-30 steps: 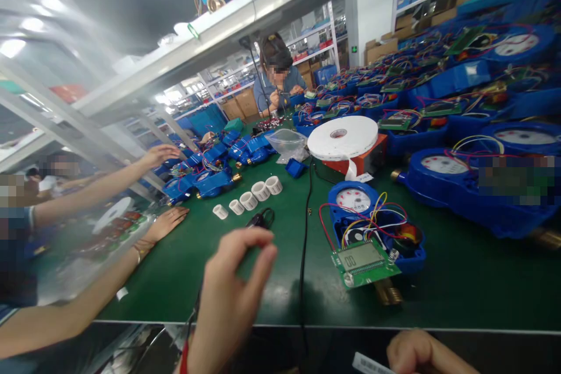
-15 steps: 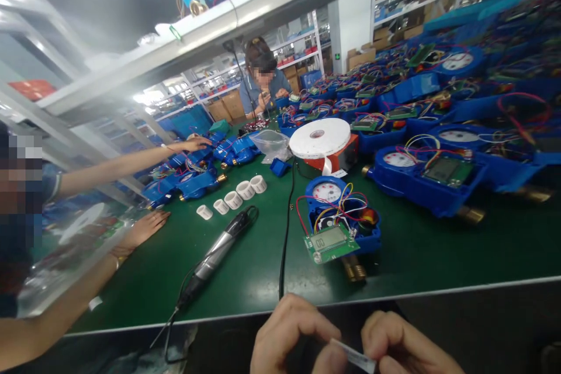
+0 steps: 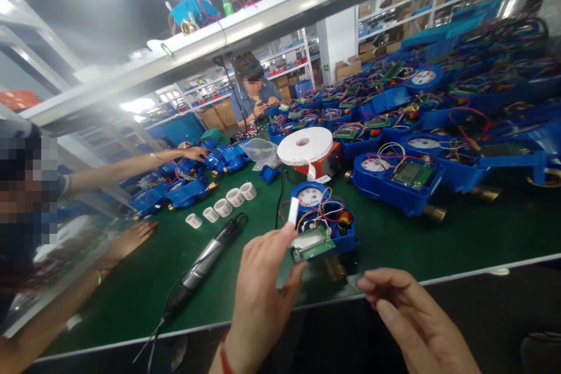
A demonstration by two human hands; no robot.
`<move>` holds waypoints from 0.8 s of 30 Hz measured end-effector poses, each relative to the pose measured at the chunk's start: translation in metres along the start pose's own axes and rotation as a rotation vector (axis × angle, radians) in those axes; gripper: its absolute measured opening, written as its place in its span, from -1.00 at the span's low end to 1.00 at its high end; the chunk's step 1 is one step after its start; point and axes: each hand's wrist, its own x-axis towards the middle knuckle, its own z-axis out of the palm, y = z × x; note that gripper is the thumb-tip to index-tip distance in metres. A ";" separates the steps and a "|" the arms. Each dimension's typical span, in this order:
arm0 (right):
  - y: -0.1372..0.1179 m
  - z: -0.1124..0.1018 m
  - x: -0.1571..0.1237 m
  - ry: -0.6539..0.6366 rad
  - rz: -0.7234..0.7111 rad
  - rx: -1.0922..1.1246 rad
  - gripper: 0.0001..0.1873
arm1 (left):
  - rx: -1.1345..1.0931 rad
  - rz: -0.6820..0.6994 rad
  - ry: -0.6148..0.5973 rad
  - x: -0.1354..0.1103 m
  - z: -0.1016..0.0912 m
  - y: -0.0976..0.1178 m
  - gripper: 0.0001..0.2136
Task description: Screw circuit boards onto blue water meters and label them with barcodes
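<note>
My left hand [image 3: 263, 280] reaches over the bench edge, a small white strip [image 3: 293, 211] standing up from its index fingertip. Its thumb and index finger are apart, around the left end of a green circuit board [image 3: 314, 244] with a display; contact cannot be made out. That board lies at the front of a blue water meter [image 3: 311, 196] with a round dial, coloured wires and a brass fitting. Lower right, my right hand [image 3: 412, 310] has thumb and fingers close together, a thin clear film [image 3: 354, 281] at their tips.
A white tape roll [image 3: 305, 146] lies on an orange device behind the meter. An electric screwdriver [image 3: 204, 263] and several small label rolls [image 3: 222, 207] are to the left. More blue meters [image 3: 392, 178] crowd the right. A co-worker's arms [image 3: 127, 245] extend from the left; another person sits opposite.
My hands have moved apart and up from below the bench edge. The white strip, earlier between both hands, is now at my left fingertip; clear film shows at my right.
</note>
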 end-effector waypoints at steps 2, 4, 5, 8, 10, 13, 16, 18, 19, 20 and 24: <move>-0.007 0.001 0.013 0.017 -0.073 -0.078 -0.80 | -0.188 -0.211 0.018 0.019 0.004 -0.001 -0.39; -0.014 0.003 0.030 0.029 -0.175 -0.142 -0.77 | -0.390 -0.424 0.031 0.037 0.003 -0.001 -0.41; -0.018 0.004 0.039 0.025 -0.219 -0.163 -0.75 | -0.466 -0.494 0.021 0.046 0.002 -0.001 -0.41; -0.025 0.007 0.059 0.007 -0.285 -0.188 -0.75 | -0.597 -0.582 -0.044 0.064 -0.002 -0.002 -0.40; -0.027 0.010 0.066 0.011 -0.292 -0.185 -0.77 | -0.635 -0.615 -0.080 0.069 -0.003 -0.004 -0.39; -0.026 0.013 0.066 0.018 -0.291 -0.171 -0.80 | -0.639 -0.655 -0.111 0.067 -0.003 -0.007 -0.38; -0.025 0.013 0.064 0.020 -0.282 -0.162 -0.82 | -0.630 -0.674 -0.121 0.063 -0.004 -0.009 -0.37; -0.025 0.011 0.063 0.019 -0.271 -0.162 -0.82 | -0.633 -0.678 -0.134 0.062 -0.005 -0.009 -0.36; -0.025 0.011 0.063 0.018 -0.265 -0.160 -0.82 | -0.633 -0.679 -0.141 0.063 -0.005 -0.009 -0.36; -0.024 0.010 0.063 0.020 -0.262 -0.158 -0.82 | -0.630 -0.680 -0.147 0.063 -0.005 -0.009 -0.36; -0.024 0.009 0.065 0.036 -0.275 -0.158 -0.81 | -0.604 -0.673 -0.163 0.065 -0.005 -0.009 -0.37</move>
